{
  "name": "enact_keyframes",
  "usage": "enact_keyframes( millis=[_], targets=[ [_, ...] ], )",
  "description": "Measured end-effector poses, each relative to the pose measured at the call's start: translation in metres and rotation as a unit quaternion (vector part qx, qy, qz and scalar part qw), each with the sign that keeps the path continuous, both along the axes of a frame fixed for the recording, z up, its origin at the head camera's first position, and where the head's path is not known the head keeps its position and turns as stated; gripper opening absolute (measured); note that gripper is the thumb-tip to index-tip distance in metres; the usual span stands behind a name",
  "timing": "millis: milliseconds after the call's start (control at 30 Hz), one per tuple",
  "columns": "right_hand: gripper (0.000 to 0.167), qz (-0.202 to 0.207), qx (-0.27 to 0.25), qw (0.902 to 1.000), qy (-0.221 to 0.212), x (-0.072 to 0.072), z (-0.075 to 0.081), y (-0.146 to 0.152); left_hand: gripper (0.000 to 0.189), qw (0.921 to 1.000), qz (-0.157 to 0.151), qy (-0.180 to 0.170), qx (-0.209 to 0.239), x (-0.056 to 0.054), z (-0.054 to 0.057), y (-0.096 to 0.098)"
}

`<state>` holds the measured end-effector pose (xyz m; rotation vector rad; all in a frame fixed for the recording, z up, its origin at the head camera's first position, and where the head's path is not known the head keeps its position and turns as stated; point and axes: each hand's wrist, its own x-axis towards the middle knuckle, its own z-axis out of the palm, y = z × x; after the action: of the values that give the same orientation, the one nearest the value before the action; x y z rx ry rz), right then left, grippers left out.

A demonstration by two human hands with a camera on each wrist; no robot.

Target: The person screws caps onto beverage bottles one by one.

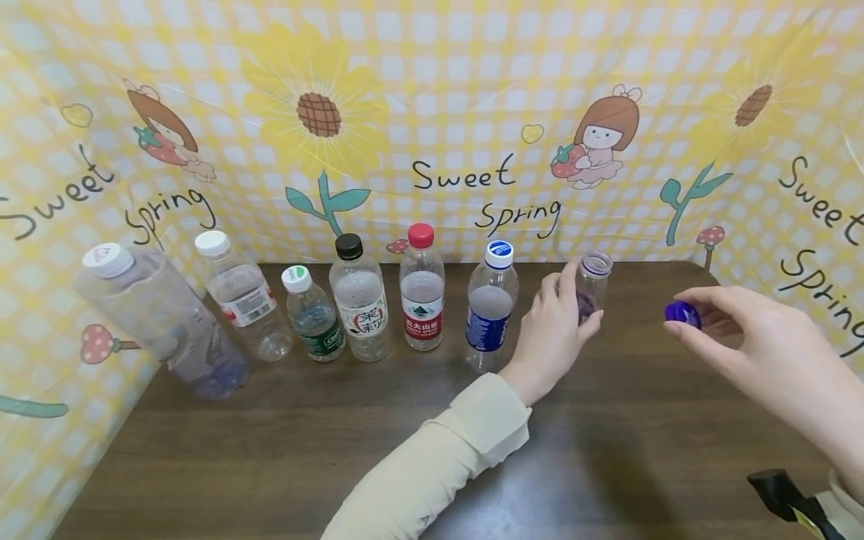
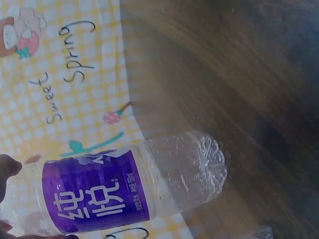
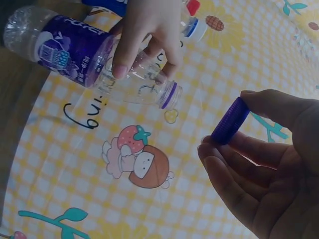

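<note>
My left hand [image 1: 548,330] grips a clear plastic bottle [image 1: 594,281] with a purple label [image 2: 97,191]. No cap sits on its mouth, and a purple ring [image 3: 169,95] circles the neck. Whether its base touches the table is hard to tell, since the hand covers much of it in the head view. To the right, my right hand [image 1: 769,345] pinches a ribbed purple bottle cap [image 3: 231,121] between thumb and fingers, apart from the bottle.
Left of my hands, several capped bottles stand along the back of the brown table [image 1: 270,465]. Closest is a blue-labelled bottle [image 1: 489,330]; a tall clear bottle [image 1: 196,337] is at the far left. A yellow checked cloth [image 1: 432,90] hangs behind.
</note>
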<state>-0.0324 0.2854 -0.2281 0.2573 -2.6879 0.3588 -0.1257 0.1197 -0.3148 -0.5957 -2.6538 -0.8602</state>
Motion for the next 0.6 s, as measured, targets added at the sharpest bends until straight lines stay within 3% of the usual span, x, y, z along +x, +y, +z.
enact_keyframes(
  millis=[467, 600],
  targets=[
    [0.031, 0.003, -0.046, 0.9981, 0.041, -0.004, 0.015, -0.023, 0.070, 0.9956, -0.065, 0.066, -0.010, 0.037, -0.002, -0.025],
    [0.033, 0.025, -0.035, 0.9982, 0.042, -0.006, 0.018, -0.032, 0.071, 0.9955, -0.070, 0.063, -0.009, 0.044, -0.001, -0.034]
  ],
)
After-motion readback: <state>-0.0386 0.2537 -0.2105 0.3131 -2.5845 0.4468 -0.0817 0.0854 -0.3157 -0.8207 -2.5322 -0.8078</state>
